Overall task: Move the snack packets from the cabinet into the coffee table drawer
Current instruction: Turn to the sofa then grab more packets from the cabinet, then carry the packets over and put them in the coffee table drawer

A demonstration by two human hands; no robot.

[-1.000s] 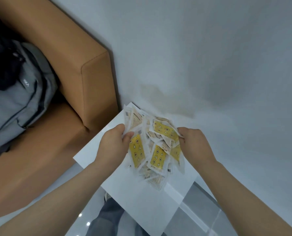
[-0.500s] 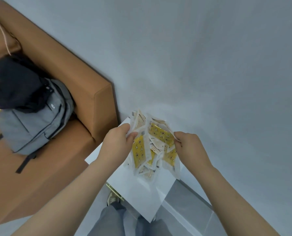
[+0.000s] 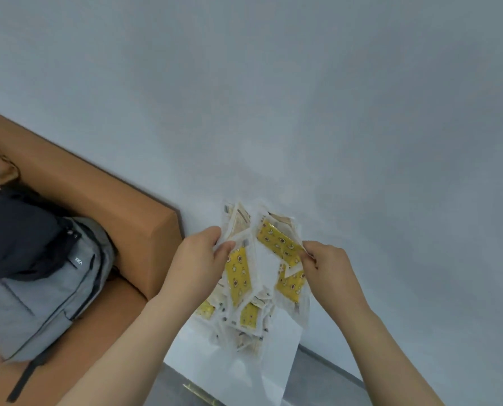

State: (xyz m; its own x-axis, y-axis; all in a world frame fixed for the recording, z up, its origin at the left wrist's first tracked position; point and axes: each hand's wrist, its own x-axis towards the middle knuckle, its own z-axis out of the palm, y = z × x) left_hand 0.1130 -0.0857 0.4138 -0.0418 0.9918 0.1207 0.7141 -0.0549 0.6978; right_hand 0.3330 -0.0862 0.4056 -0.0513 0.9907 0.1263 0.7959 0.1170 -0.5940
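A bundle of snack packets (image 3: 262, 276), yellow and white wrappers, hangs between both hands above the white cabinet top (image 3: 244, 373). My left hand (image 3: 199, 268) pinches the bundle's upper left side. My right hand (image 3: 329, 268) pinches its upper right side, fingers on a yellow packet. The lower packets dangle just over the cabinet top; whether they touch it I cannot tell. The coffee table drawer is not in view.
A tan sofa armrest (image 3: 145, 230) stands close on the left, against the white wall (image 3: 332, 112). A grey backpack (image 3: 48, 288) with dark clothing on it lies on the sofa seat. Grey floor (image 3: 326, 385) shows to the lower right.
Both hands have lifted the bundle up off the cabinet top and drawn it into a tighter bunch. The view has tilted upward, showing more wall.
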